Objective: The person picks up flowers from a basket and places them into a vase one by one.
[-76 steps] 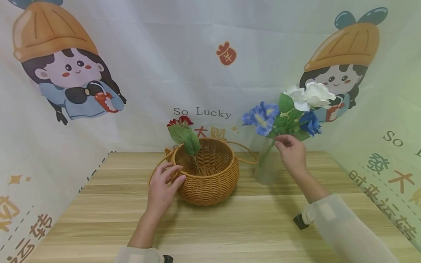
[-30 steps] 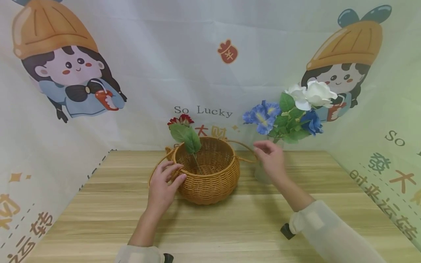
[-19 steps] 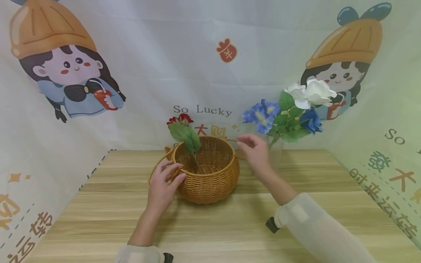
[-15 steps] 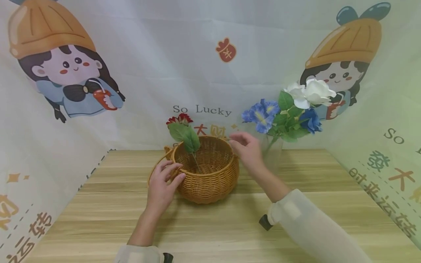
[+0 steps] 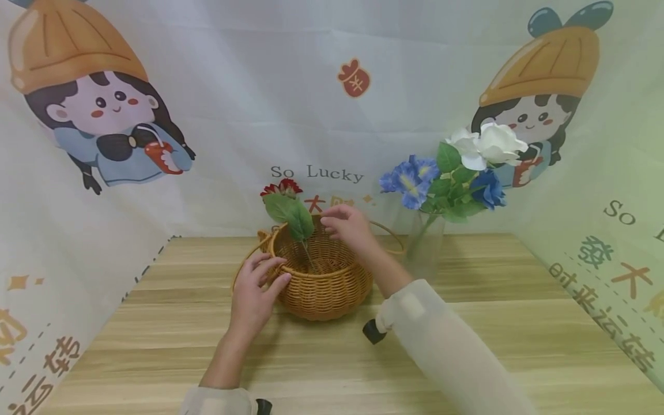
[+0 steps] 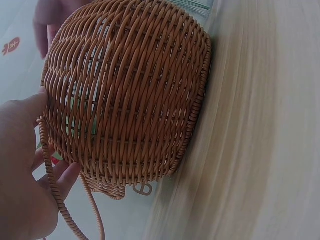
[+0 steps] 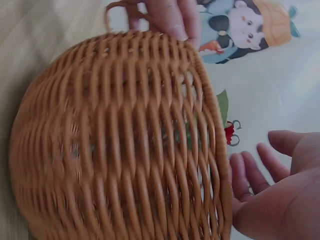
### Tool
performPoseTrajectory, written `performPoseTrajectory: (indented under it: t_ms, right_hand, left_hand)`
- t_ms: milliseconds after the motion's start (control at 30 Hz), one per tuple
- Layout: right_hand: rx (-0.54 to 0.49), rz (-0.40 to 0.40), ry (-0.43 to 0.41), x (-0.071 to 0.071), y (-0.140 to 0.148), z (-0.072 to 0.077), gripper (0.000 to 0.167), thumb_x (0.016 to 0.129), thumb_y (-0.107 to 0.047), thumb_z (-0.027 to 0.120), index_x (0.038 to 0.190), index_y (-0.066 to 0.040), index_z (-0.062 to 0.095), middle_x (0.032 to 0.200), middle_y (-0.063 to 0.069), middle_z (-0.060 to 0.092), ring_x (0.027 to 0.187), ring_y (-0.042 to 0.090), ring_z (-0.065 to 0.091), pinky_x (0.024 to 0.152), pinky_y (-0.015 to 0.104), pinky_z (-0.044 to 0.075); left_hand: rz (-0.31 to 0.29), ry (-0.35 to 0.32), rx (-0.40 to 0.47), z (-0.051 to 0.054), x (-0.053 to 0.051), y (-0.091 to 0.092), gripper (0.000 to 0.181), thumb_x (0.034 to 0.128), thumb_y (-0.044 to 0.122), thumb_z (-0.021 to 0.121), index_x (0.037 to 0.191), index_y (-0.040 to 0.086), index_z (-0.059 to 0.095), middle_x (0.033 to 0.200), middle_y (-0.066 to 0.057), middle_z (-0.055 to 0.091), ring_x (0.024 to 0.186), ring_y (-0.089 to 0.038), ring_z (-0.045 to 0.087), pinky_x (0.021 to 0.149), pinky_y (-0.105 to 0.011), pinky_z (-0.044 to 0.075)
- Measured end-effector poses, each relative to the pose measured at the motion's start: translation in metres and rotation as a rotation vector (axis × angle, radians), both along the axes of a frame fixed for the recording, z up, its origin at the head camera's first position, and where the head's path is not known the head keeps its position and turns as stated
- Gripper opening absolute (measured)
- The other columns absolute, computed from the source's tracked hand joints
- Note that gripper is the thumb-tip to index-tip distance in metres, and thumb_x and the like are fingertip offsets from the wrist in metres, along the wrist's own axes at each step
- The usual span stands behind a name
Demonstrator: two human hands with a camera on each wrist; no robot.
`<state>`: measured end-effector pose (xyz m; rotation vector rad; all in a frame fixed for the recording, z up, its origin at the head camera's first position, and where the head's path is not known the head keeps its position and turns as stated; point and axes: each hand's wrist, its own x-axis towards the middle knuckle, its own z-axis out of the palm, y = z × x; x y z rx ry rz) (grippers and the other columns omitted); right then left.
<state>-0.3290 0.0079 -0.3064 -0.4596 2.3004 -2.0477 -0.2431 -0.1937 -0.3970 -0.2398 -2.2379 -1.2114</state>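
Observation:
A round brown wicker basket (image 5: 324, 297) stands on the table in the head view. My left hand (image 5: 254, 288) holds its near left rim, the thumb on the outer wall and the fingers toward the rim. Inside it leans an artificial red flower (image 5: 282, 190) with broad green leaves (image 5: 299, 220), its stem reaching down into the basket. My right hand (image 5: 349, 229) hovers over the basket's mouth, loosely bent fingers pointing toward the leaves and holding nothing. In the right wrist view, the right hand (image 7: 280, 192) is beside the basket's rim, with the thumb and fingers apart.
At the right stands a clear vase (image 5: 422, 248) with a blue-violet flower (image 5: 410, 181), a white flower (image 5: 495, 145) and a dark blue flower (image 5: 489, 189). The basket's loop handles (image 5: 390, 231) stick out sideways. A printed cloth (image 5: 249, 86) hangs behind the wooden table (image 5: 311, 369).
My right hand has moved left from the vase's flowers, past the basket's right handle, to above the basket's mouth. The left hand has stayed on the rim; basket and flowers stand as before.

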Motion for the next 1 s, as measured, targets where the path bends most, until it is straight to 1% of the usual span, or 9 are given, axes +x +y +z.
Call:
performPoseTrajectory:
  t_ms: [100,233,400,500,633,733,867,933,1000]
  right_hand:
    - [0.022,0.022,-0.071,-0.003,-0.009,0.000,0.026,0.096,-0.012,0.062,0.118,0.002,0.064,0.115,0.013,0.063,0.095,0.027,0.062,0.083,0.037,0.055]
    - [0.029,0.046,-0.144,-0.008,-0.018,-0.004,0.028,0.097,-0.014,0.061,0.120,0.002,0.063,0.119,0.015,0.062,0.104,0.032,0.061,0.087,0.039,0.054]
    - [0.040,0.036,-0.226,-0.016,-0.021,-0.015,0.026,0.097,-0.017,0.062,0.116,0.001,0.064,0.115,0.016,0.064,0.095,0.025,0.063,0.083,0.038,0.056]
    - [0.048,0.041,-0.260,-0.018,-0.023,-0.018,0.026,0.097,-0.018,0.062,0.116,0.000,0.065,0.114,0.018,0.064,0.096,0.028,0.064,0.084,0.043,0.055]
    - [0.096,0.061,-0.265,-0.019,-0.022,-0.019,0.026,0.096,-0.020,0.063,0.115,-0.003,0.066,0.112,0.015,0.064,0.105,0.033,0.061,0.087,0.046,0.054]
    - [0.138,0.100,-0.283,-0.020,-0.022,-0.020,0.025,0.096,-0.019,0.063,0.114,-0.002,0.066,0.112,0.013,0.064,0.110,0.033,0.059,0.087,0.046,0.053]
    - [0.193,0.172,-0.301,-0.019,-0.022,-0.021,0.029,0.096,-0.020,0.062,0.117,0.001,0.065,0.117,0.016,0.062,0.115,0.036,0.056,0.090,0.048,0.051]
    - [0.215,0.191,-0.305,-0.018,-0.022,-0.021,0.032,0.096,-0.021,0.062,0.119,0.001,0.064,0.120,0.019,0.060,0.116,0.036,0.055,0.092,0.050,0.050]
    - [0.229,0.198,-0.306,-0.018,-0.023,-0.022,0.031,0.096,-0.022,0.062,0.118,-0.001,0.064,0.122,0.020,0.059,0.115,0.036,0.055,0.092,0.051,0.050]
  left_hand:
    - [0.004,-0.003,-0.004,0.000,0.000,-0.001,0.027,0.0873,0.022,0.075,0.112,0.010,0.071,0.131,-0.012,0.051,0.120,-0.030,0.048,0.092,-0.047,0.051]
    - [0.005,-0.008,0.000,0.000,0.001,0.000,0.026,0.0876,0.023,0.075,0.111,0.011,0.072,0.130,-0.010,0.051,0.120,-0.028,0.048,0.092,-0.047,0.052]
    - [0.011,0.018,-0.010,0.001,0.001,0.001,0.025,0.0872,0.023,0.075,0.109,0.011,0.072,0.127,-0.010,0.053,0.118,-0.027,0.050,0.090,-0.046,0.053]
    - [0.018,0.030,-0.014,0.001,0.000,0.000,0.025,0.0862,0.022,0.076,0.108,0.011,0.073,0.126,-0.009,0.054,0.118,-0.027,0.051,0.089,-0.046,0.053]
    - [0.015,0.033,-0.007,0.001,-0.001,0.002,0.025,0.0859,0.022,0.076,0.108,0.010,0.073,0.126,-0.009,0.054,0.118,-0.026,0.050,0.089,-0.047,0.053]
    - [0.006,0.029,-0.002,0.001,-0.001,0.002,0.026,0.0859,0.021,0.076,0.109,0.009,0.072,0.126,-0.010,0.053,0.118,-0.027,0.050,0.090,-0.047,0.053]
    - [0.000,0.022,0.010,0.000,-0.002,0.003,0.026,0.0859,0.020,0.076,0.109,0.009,0.072,0.125,-0.010,0.053,0.118,-0.026,0.050,0.090,-0.046,0.053]
    - [-0.002,0.020,0.012,0.000,-0.001,0.002,0.026,0.0860,0.019,0.076,0.109,0.008,0.072,0.125,-0.010,0.053,0.118,-0.026,0.050,0.091,-0.046,0.053]
    - [-0.002,0.019,0.006,0.000,-0.001,0.002,0.026,0.0862,0.020,0.076,0.110,0.008,0.072,0.125,-0.010,0.053,0.118,-0.027,0.050,0.091,-0.046,0.053]
